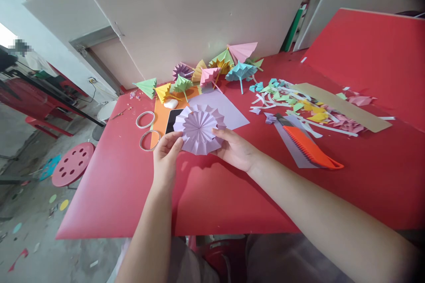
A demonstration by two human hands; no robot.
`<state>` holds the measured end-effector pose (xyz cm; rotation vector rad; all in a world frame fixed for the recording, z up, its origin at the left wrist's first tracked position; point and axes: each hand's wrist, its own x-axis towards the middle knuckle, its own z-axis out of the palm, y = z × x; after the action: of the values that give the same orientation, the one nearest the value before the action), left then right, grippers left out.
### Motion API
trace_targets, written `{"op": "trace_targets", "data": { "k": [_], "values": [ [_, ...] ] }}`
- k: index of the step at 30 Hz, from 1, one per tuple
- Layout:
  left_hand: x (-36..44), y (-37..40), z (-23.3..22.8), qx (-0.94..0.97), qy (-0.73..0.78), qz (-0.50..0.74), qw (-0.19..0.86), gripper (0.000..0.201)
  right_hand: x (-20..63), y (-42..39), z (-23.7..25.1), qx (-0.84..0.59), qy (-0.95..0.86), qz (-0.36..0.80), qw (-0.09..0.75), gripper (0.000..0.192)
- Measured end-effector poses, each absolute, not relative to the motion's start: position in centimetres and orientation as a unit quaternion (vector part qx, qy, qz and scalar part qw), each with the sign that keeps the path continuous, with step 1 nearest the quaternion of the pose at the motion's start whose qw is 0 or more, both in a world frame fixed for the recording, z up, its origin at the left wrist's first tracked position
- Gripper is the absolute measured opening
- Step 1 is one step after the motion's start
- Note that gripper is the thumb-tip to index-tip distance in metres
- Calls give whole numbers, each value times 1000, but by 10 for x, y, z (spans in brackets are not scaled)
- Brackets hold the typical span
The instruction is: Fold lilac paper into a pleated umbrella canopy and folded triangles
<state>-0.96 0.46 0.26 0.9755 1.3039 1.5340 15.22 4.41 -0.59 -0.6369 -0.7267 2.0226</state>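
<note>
Above the red table [133,194], a pleated lilac paper umbrella top [199,129] is held. It is pinched at its edges by left hand [166,152] and right hand [236,149].

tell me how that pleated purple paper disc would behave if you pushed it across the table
The pleated purple disc, held at its edges by the left hand and right hand, looks thin and probably very light. Its folds likely stiffen it somewhat, yet it should crush easily. On the red table it would probably slide, not roll.

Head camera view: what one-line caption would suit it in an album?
Both hands, left and right, hold a pleated round lilac paper canopy above a red table.
</note>
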Motion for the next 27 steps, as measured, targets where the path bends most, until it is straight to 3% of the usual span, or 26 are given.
{"op": "trace_targets", "data": {
  "k": [8, 17, 27],
  "values": [
    [-12, 5, 1, 394, 538, 609, 429, 23, 152, 45, -7, -262, -300, 806, 438, 23],
    [-10, 8, -1, 372, 557, 631, 391, 36, 152, 45, -8, -257, -308, 806, 436, 21],
    [-8, 5, 1, 420, 579, 623, 317, 23, 152, 45, -8, -259, -300, 809, 433, 21]
  ]
}}
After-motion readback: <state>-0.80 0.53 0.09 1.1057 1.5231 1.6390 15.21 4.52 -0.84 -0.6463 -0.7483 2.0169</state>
